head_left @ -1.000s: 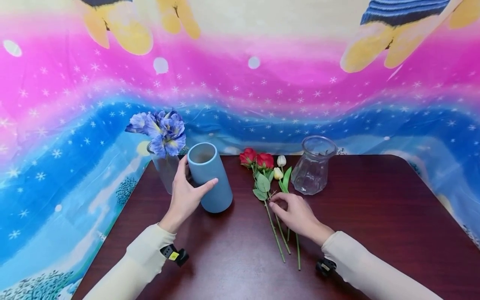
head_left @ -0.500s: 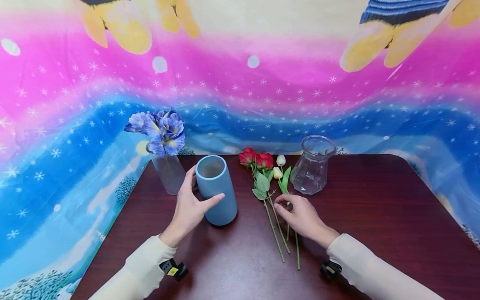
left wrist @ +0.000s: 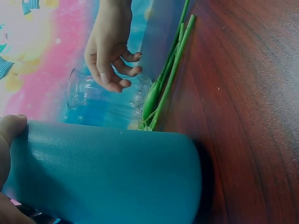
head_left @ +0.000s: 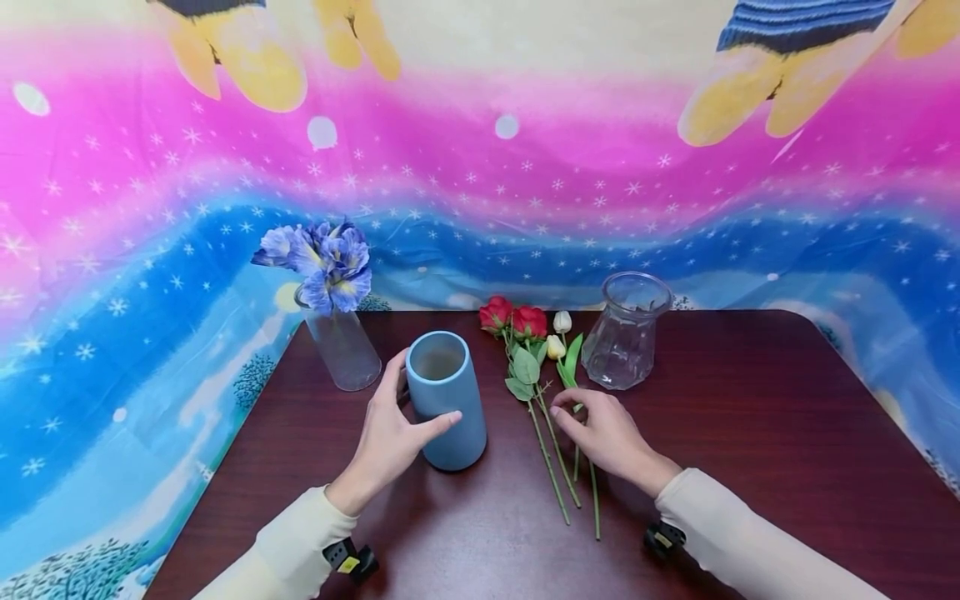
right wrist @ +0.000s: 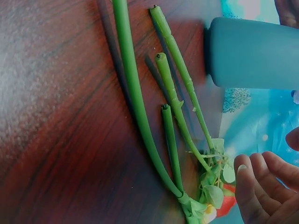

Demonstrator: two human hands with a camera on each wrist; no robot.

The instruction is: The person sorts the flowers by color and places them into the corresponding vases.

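Note:
My left hand [head_left: 386, 437] grips a blue-grey cylindrical vase [head_left: 456, 429] from its left side, thumb across the front. The vase stands upright at the table, its mouth facing up; nothing shows inside. Over the flower stems hovers my right hand [head_left: 607, 429], fingers loosely curled and holding nothing; the left wrist view shows it apart from the stems [left wrist: 175, 70]. Beneath and beyond it lie two red roses [head_left: 530, 322] with leafy stems, and a white and a pale yellow tulip [head_left: 556, 347]. In the right wrist view the cut stem ends [right wrist: 161, 56] point away from the fingers.
A clear flared glass vase [head_left: 621, 358] stands behind my right hand. At the back left, a tall clear vase [head_left: 341, 354] holds blue-purple irises [head_left: 330, 265]. A printed cloth [head_left: 480, 192] hangs behind the dark wooden table [head_left: 757, 433].
My left hand has brought the blue-grey vase toward me and to the right, away from the iris vase. The right hand has shifted slightly right; the flowers have not moved.

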